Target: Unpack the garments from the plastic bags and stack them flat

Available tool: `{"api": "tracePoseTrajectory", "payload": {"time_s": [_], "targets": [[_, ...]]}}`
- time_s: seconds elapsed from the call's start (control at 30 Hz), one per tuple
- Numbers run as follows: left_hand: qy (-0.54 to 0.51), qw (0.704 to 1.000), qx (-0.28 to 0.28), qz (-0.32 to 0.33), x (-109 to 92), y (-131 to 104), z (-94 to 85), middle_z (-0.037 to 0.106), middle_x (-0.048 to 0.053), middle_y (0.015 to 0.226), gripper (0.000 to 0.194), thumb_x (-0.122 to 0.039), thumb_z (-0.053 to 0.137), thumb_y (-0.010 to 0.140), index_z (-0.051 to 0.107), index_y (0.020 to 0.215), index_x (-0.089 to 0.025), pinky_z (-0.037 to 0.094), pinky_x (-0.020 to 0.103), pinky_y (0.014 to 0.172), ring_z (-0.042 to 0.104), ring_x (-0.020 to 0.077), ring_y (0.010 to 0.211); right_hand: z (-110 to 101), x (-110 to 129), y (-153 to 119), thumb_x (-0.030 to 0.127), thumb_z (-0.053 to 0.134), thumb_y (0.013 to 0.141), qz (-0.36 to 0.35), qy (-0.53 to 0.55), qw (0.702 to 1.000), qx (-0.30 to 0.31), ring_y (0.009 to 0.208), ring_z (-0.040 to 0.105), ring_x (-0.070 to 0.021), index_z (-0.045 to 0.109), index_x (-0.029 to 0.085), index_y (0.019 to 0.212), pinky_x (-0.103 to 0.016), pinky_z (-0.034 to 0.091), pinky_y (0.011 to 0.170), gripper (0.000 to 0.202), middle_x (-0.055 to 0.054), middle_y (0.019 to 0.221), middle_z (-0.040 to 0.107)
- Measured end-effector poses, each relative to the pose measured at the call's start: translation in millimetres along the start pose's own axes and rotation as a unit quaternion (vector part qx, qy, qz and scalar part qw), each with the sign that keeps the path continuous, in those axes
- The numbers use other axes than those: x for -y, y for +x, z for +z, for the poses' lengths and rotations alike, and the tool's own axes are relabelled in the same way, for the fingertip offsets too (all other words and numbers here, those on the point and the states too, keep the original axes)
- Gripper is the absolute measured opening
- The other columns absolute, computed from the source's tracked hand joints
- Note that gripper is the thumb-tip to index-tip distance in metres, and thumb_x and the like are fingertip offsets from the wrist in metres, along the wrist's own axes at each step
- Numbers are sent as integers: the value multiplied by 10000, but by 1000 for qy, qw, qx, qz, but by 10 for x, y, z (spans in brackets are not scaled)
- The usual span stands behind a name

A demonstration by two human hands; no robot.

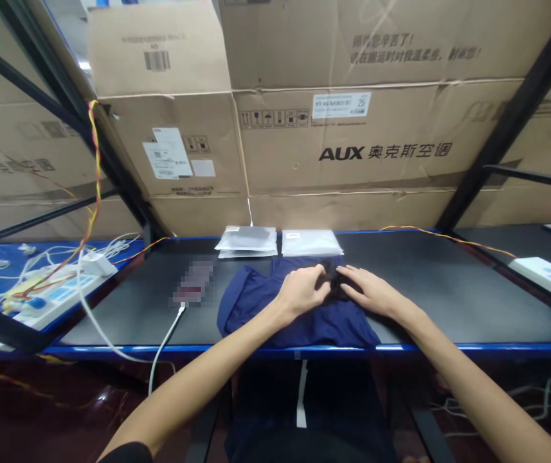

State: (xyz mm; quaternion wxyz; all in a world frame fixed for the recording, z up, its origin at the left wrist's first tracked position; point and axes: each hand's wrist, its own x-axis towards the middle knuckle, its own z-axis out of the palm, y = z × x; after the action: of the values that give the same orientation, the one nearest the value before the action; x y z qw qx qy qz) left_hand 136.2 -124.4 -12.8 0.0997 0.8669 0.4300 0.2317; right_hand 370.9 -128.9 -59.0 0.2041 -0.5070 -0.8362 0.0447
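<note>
On the dark table, left hand and right hand both pinching the navy garment.

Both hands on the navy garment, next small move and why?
Probably pull the pinched fabric flat. The left hand and right hand meet at a bunched dark fold on the navy garment, which lies rumpled on the black table.

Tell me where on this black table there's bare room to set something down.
The widest bare stretch of the table lies right of the right hand, up to the white power strip. A smaller patch lies between the blue garment and the phone. The middle back is crowded with plastic bags.
</note>
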Motion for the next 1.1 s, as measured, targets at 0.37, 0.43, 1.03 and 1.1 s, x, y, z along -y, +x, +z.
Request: {"api": "tracePoseTrajectory", "payload": {"time_s": [0.37,0.43,1.03,1.1], "targets": [[-1,977,-78,-196,456,-508,-493,681,-7,686,240,-399,570,838,568,678,-220,441,262,625,648,179,667,-29,-26,-9,383,479,927,4,-8,1000,9,1374,447,-314,548,209,1386,-539,379,1132,496,-119,1417,566],[58,969,-23,-240,566,-589,-522,668,1,655,265,-418,588,811,570,635,-221,417,275,606,643,203,662,-28,-27,-10,385,484,921,8,-10,1000,8,1368,455,-315,551,217,1384,-532,391,1125,497,-112,1419,565],[168,978,16,-120,123,-476,-284,647,68,998,332,-518,592,867,568,1000,-216,463,306,664,650,258,912,-16,-34,-18,394,458,930,7,-14,1000,12,1340,491,-309,544,176,1389,-511,392,1131,515,-123,1423,560],[172,977,28,-124,155,-460,-232,656,71,1012,270,-452,559,901,568,1031,-216,447,298,649,663,249,874,-18,-33,-17,395,462,930,7,-12,1000,10,1337,496,-311,547,176,1386,-513,399,1125,513,-124,1418,564]]}}
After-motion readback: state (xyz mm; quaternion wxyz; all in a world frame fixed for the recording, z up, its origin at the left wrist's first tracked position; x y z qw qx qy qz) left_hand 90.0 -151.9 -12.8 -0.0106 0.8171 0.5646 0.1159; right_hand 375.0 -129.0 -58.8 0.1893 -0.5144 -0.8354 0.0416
